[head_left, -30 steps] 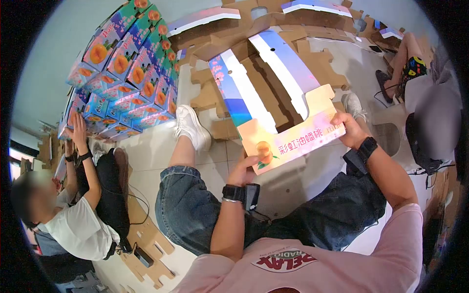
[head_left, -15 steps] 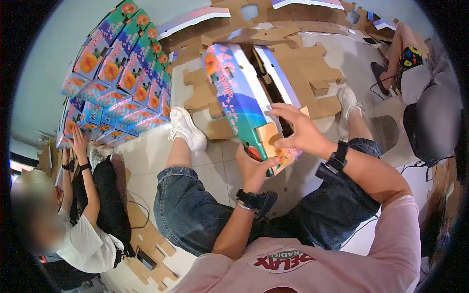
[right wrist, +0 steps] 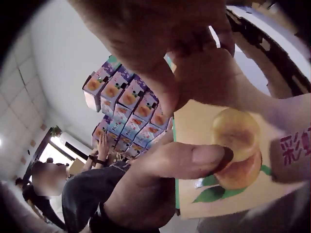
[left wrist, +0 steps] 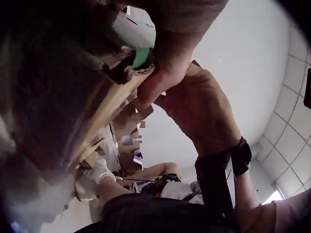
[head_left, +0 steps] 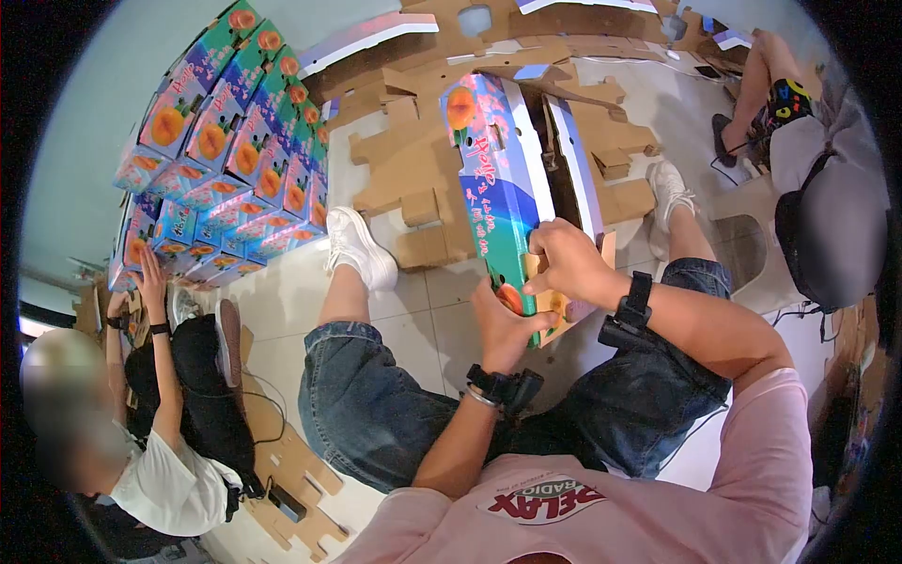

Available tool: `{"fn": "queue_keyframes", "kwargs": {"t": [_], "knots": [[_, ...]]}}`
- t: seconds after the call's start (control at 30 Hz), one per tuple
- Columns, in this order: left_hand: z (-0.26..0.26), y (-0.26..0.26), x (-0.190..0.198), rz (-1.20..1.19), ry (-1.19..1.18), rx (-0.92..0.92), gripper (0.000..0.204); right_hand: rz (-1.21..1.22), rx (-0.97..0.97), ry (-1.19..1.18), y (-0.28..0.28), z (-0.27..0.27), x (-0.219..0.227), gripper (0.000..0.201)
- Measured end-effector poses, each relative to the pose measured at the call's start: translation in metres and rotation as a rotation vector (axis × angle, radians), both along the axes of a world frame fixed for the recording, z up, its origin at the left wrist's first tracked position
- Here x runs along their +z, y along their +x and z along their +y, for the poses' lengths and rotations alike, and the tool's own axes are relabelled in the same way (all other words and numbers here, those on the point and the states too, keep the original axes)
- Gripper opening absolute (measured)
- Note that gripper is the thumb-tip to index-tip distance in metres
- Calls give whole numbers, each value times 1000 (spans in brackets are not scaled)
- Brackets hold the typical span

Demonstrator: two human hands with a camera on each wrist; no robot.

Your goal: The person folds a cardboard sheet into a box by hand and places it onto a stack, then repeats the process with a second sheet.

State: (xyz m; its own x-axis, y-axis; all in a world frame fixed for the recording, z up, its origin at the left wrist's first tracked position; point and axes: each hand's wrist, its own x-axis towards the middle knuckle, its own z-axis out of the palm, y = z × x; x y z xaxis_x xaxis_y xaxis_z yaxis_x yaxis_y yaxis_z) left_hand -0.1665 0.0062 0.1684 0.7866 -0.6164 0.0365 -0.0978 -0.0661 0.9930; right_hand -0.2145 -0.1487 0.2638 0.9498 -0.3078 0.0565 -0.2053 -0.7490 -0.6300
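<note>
A printed cardboard fruit carton [head_left: 493,179], green and blue with peach pictures, stands on its long side between the person's legs, its slotted top partly open. The left hand [head_left: 503,324] grips its near left corner, with the thumb [right wrist: 194,158] lying across the peach picture on the pale end panel [right wrist: 194,126]. The right hand [head_left: 575,270] pinches the upper edge of that end panel close to the same corner, its thumb at the seam and its fingertips over the rim. In the left wrist view the carton's edge is dark and blurred beside both hands.
Stacked peach cartons [head_left: 225,141] rise at the left, where another person [head_left: 160,451] touches them. Flat cardboard pieces [head_left: 395,150] cover the floor beyond the carton. A further person [head_left: 827,188] sits at the right. White shoes [head_left: 360,249] flank the work.
The carton has turned so its green and blue side faces up, then shifted right. The right hand has left the panel's right end for the left corner; the left hand stays at that corner.
</note>
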Motion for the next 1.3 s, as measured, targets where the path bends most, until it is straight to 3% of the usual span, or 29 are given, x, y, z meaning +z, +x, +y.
{"fn": "queue_keyframes", "kwargs": {"t": [0.07,0.27,0.33,0.4,0.47,0.53,0.6,0.67,0.7,0.8,0.83,0.9,0.93,1.0,1.03,1.1,1.3], "knots": [[0,0,1,78,96,-20,100,-12,-7,7,-2,0,-1,46],[2,-7,0,23,104,13,105,-29,-4,152,-10,2,-2,39],[0,-3,-1,25,98,-10,105,-57,17,229,-12,6,-6,36],[-1,-1,-9,30,92,-32,106,-203,172,-16,-12,16,-9,32],[-1,3,-24,126,-15,-5,102,-152,229,-4,-10,15,-6,32],[0,7,-8,249,-76,-9,92,-427,299,90,-11,19,6,36],[5,13,6,376,-138,-9,83,-400,250,119,-16,16,10,42],[9,19,16,580,-233,-66,72,-373,-22,292,-24,5,14,34],[8,18,22,633,-246,15,72,-233,-115,345,-31,-4,10,33],[7,25,26,663,-363,44,69,352,-182,675,-48,-34,-4,38],[6,26,28,652,-378,43,68,349,-182,677,-53,-35,-6,38],[2,24,33,670,-396,43,69,554,-366,1092,-62,-28,-8,53],[-1,21,36,691,-414,42,70,551,-364,1095,-63,-23,-14,53],[-11,9,43,696,-444,29,71,399,-453,1485,-60,-14,-27,59],[-15,3,45,706,-476,20,72,397,-452,1488,-57,-13,-27,59],[-19,-3,48,718,-473,0,74,159,-262,1646,-49,-9,-23,57],[-29,-9,41,787,-436,-65,80,82,-366,1484,-42,-25,-28,53]]}}
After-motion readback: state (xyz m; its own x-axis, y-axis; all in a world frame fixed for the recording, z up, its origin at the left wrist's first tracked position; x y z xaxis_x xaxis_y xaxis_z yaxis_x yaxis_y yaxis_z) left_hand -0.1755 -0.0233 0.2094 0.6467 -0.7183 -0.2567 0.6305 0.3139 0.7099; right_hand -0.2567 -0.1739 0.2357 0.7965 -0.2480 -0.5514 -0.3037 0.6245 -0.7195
